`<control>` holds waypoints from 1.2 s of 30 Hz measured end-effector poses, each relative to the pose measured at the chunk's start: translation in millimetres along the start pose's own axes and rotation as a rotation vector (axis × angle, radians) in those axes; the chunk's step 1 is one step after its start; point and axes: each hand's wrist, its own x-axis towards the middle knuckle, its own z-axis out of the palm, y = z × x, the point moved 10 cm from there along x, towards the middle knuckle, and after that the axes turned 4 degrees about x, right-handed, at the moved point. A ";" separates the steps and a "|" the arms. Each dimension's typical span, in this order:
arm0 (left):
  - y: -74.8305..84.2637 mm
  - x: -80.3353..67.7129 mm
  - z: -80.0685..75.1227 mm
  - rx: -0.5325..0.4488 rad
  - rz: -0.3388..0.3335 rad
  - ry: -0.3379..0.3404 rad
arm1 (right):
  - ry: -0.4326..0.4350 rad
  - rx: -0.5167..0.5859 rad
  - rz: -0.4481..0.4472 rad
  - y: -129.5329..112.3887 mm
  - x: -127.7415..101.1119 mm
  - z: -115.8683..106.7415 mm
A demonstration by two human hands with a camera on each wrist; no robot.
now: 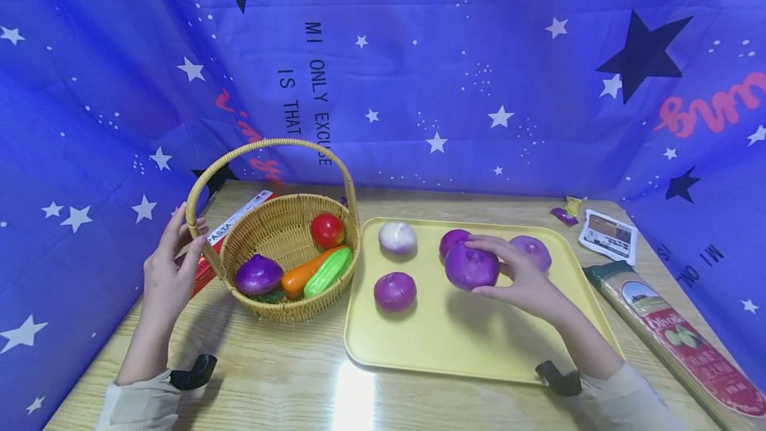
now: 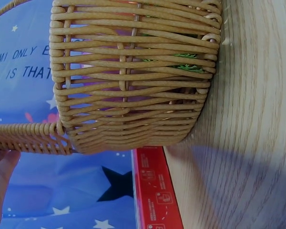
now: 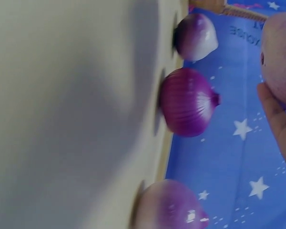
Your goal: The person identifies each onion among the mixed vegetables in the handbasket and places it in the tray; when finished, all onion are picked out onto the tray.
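My left hand [image 1: 167, 268] holds the handle of a wicker basket [image 1: 287, 308] at its left side, thumb and fingers on either side of it. In the left wrist view, fingertips show at the handle [image 2: 26, 136]. My right hand [image 1: 520, 281] grips a purple onion [image 1: 471, 267] above the yellow tray [image 1: 431, 344]; the right wrist view shows this onion [image 3: 280, 62] raised off the tray. Under and around it on the tray lie a white-and-purple onion [image 1: 397, 237] and several purple onions, one [image 1: 395, 291] at the front left and a paler one [image 1: 531, 251] at the right.
Inside the basket are a purple onion [image 1: 258, 275], a tomato [image 1: 326, 230], a carrot [image 1: 308, 275] and a light green vegetable [image 1: 329, 273]. A red pasta box [image 1: 203, 277] lies behind the basket. Right of the tray are a long labelled packet [image 1: 676, 338], a white pouch [image 1: 608, 237] and small wrapped sweets [image 1: 565, 211].
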 end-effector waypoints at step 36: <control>-1.0 0.4 1.0 0.019 -0.018 -0.011 | -0.482 -0.010 0.194 61.9 -19.9 47.1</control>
